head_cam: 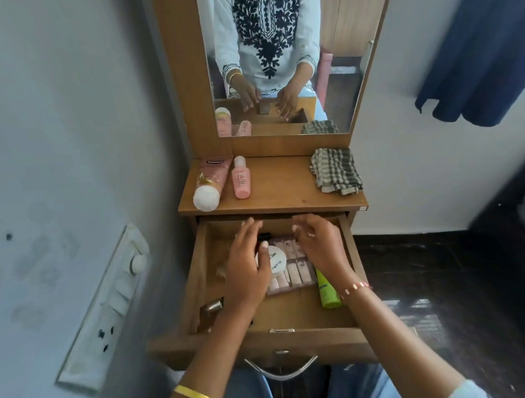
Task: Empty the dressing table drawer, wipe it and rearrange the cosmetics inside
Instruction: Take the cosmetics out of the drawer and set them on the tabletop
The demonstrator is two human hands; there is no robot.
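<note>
We judge the emptying step to be in hand: the drawer (203, 266) stands pulled out toward us and holds cosmetics; two are already out on the table (286, 190), a pink tube (209, 185) and a pink bottle (241, 178) at far left, with one checked cloth (336, 170) at far right; our left hand (245, 265) rests relaxed, thumb on one white jar (274, 260), gripping nothing; our right hand (319, 244) hovers loosely curled and empty; beneath lie one clear nail case (294, 271), one green tube (326, 291) at right and one dark bottle (210, 311) near left; next, we reckon, closing round the jar and lifting it to the table
</note>
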